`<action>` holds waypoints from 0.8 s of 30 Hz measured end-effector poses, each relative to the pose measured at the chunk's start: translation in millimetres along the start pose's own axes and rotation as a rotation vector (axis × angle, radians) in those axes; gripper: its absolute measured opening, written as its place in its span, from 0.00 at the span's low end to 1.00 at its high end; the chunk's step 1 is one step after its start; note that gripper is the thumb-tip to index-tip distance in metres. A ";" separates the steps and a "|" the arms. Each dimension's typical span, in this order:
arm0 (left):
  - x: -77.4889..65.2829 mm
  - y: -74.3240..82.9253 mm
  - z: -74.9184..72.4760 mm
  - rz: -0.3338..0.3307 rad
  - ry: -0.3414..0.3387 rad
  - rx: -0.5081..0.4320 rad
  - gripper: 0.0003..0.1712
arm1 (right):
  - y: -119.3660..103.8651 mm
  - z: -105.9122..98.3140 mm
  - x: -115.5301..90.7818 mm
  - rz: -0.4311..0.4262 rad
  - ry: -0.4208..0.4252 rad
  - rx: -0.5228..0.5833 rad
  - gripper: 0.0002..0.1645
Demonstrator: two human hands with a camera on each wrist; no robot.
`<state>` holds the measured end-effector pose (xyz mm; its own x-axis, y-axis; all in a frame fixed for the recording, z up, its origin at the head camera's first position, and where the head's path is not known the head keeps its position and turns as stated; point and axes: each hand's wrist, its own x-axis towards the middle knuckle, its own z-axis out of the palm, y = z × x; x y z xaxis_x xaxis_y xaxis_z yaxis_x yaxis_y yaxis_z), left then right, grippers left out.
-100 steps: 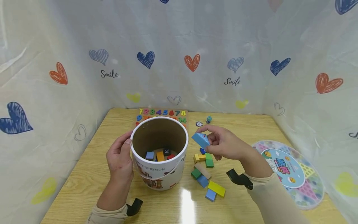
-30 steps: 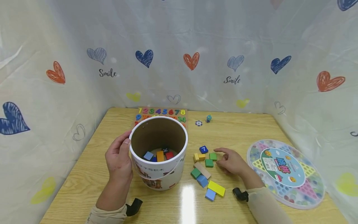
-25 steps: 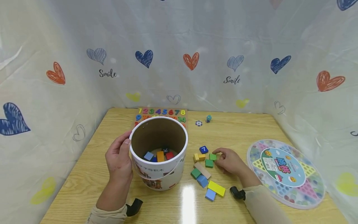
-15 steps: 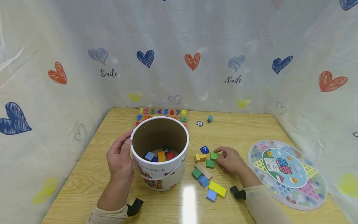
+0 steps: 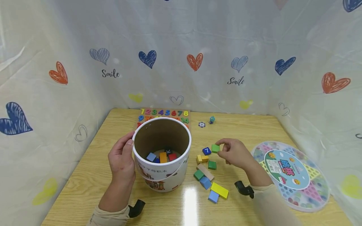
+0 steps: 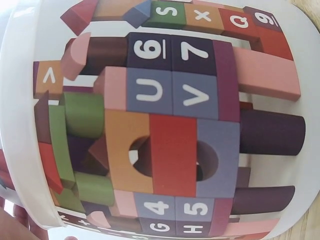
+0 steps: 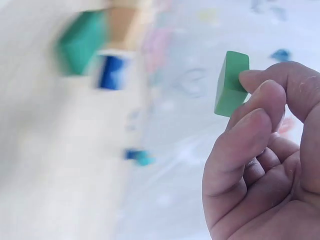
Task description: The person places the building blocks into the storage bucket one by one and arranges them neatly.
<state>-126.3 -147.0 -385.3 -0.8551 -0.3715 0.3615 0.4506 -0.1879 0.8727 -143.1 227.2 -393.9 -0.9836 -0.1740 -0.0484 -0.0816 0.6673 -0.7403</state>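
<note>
My left hand (image 5: 122,160) grips the rim of a white bucket (image 5: 169,183) at its left side, thumb on the outside near the top. Inside the bucket lie several blocks, among them an orange block (image 5: 163,157) and a red block (image 5: 172,156). The left wrist view is filled by the bucket's printed wall (image 6: 172,155). Between thumb and fingertips, my right hand (image 5: 236,153) pinches a light green block (image 5: 215,148), raised off the table. Beneath it are a blue block marked 7 (image 5: 206,151), yellow blocks (image 5: 202,159) and a darker green block (image 5: 212,165).
Nearer the front lie a tan block (image 5: 205,171), a green block (image 5: 199,174), blue blocks (image 5: 213,196) and a long yellow block (image 5: 219,190). A round game board (image 5: 291,175) is at the right. Behind the bucket sits a number puzzle board (image 5: 165,112); a small toy (image 5: 212,119) stands at the back.
The right hand no longer has the blue triangular block seen earliest. It reached down to the light green block, took hold and lifted it. The left hand has stayed on the bucket rim.
</note>
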 end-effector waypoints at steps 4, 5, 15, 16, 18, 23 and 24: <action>0.4 -0.3 -0.2 0.001 0.001 0.007 0.17 | -42.0 -17.5 -5.1 -0.119 -0.003 0.036 0.17; 0.5 -0.3 -0.3 0.003 0.001 0.008 0.16 | -54.1 -21.4 -6.4 -0.154 -0.002 0.052 0.17; 1.2 -0.1 -1.2 0.002 0.019 0.026 0.16 | -151.2 -13.1 -4.7 -0.475 -0.066 0.076 0.17; 1.0 0.1 -1.2 0.000 0.022 0.027 0.16 | -154.7 -8.2 -2.4 -0.490 -0.074 0.067 0.16; 0.5 0.3 -1.0 -0.003 0.025 0.022 0.16 | -158.1 0.6 1.5 -0.502 -0.089 0.065 0.16; 0.2 0.2 0.0 -0.011 0.020 0.016 0.16 | -148.3 6.9 4.7 -0.445 -0.114 0.128 0.17; 0.4 0.2 0.3 -0.012 0.018 0.015 0.16 | -143.5 5.5 4.9 -0.418 -0.119 0.161 0.18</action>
<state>-126.6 -147.0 -384.9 -0.8555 -0.3860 0.3453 0.4365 -0.1787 0.8818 -135.4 126.6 -291.6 -0.8456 -0.4922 0.2066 -0.4319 0.4033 -0.8068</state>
